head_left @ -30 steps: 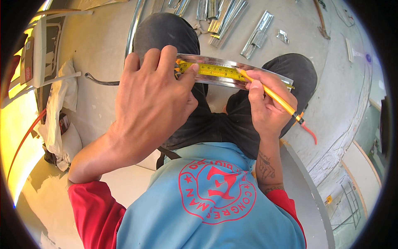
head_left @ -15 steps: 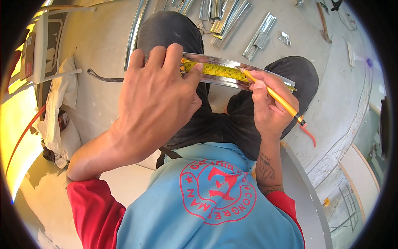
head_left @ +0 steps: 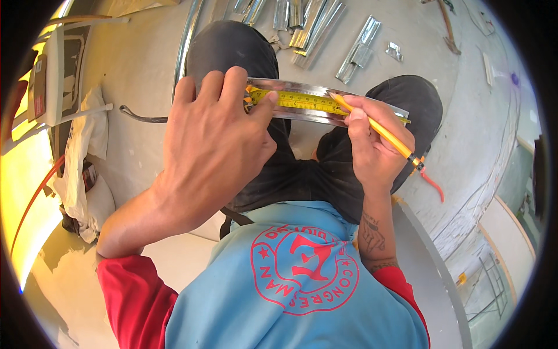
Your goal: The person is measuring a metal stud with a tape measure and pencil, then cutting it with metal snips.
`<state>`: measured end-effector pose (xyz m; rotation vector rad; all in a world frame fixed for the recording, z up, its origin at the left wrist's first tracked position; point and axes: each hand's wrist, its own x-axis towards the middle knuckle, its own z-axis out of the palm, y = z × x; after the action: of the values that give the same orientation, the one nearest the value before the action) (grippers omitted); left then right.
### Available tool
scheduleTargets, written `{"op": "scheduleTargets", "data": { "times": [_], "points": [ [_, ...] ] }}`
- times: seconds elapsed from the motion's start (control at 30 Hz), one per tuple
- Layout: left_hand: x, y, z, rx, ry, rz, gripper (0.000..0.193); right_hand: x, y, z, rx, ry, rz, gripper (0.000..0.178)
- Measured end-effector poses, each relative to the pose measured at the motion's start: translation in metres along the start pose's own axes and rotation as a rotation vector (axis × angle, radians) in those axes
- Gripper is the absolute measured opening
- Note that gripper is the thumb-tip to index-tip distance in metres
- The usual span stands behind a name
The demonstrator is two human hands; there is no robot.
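As the left hand (head_left: pixel 218 134) clasps its left end, metal channel (head_left: pixel 311 88): shiny, slim, upper centre of the frame, sloping slightly down to the right across both knees; contact with the knees cannot be told.

Tape measure (head_left: pixel 302 101): yellow blade laid lengthwise along the channel; left end covered by the left hand, tip showing past the right hand near the channel's right end.

Left hand: holding channel and blade together, fingers bent over the far edge, thumb tip pressed on the blade.

Right hand (head_left: pixel 378 139): holding a yellow pencil (head_left: pixel 389 138) in a narrow writing grip; pencil slants up and left, point at the blade's upper edge.

Pencil end: black band, thin coral-red tail (head_left: pixel 431 184) trailing to the lower right.

Clothing: black trousers (head_left: pixel 232 52), blue shirt (head_left: pixel 215 302) with red sleeves.

Floor, top centre: bundle of metal strips (head_left: pixel 314 32), overlapping; shorter metal piece (head_left: pixel 358 49) to its right; small metal scrap (head_left: pixel 394 51) beyond that.

Floor, upper right: hammer (head_left: pixel 449 32), brown handle.

Left of frame: black cable (head_left: pixel 142 118) beside the left hand; whitish sack (head_left: pixel 87 128) farther out.
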<state>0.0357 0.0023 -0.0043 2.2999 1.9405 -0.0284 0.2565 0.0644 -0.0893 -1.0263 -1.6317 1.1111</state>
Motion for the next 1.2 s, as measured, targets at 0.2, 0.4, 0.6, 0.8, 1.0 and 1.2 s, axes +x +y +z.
{"op": "scheduleTargets", "data": {
  "times": [0.2, 0.4, 0.6, 0.8, 1.0, 1.2],
  "points": [
    [0.0, -0.001, 0.001, 0.0, -0.016, -0.004, 0.045, 0.002, 0.002, 0.0, 0.001, -0.017, -0.022, 0.012],
    [0.001, 0.0, 0.001, -0.005, 0.047, 0.018, 0.035, 0.001, 0.004, 0.0, 0.01, -0.006, -0.013, 0.013],
    [0.0, 0.0, 0.002, 0.001, 0.057, 0.021, 0.039, 0.002, 0.004, 0.001, 0.021, -0.008, 0.011, 0.012],
    [0.002, -0.001, 0.0, 0.024, 0.006, 0.003, 0.046, 0.005, 0.001, 0.0, 0.006, -0.007, -0.012, 0.012],
    [0.002, -0.005, -0.005, -0.051, 0.001, 0.001, 0.042, 0.001, -0.012, -0.007, 0.174, 0.085, 0.052, 0.019],
    [-0.008, -0.038, -0.022, -0.366, -0.102, 0.124, 0.045, -0.004, -0.027, -0.05, -0.06, 0.179, -0.194, 0.042]
  ]
}}
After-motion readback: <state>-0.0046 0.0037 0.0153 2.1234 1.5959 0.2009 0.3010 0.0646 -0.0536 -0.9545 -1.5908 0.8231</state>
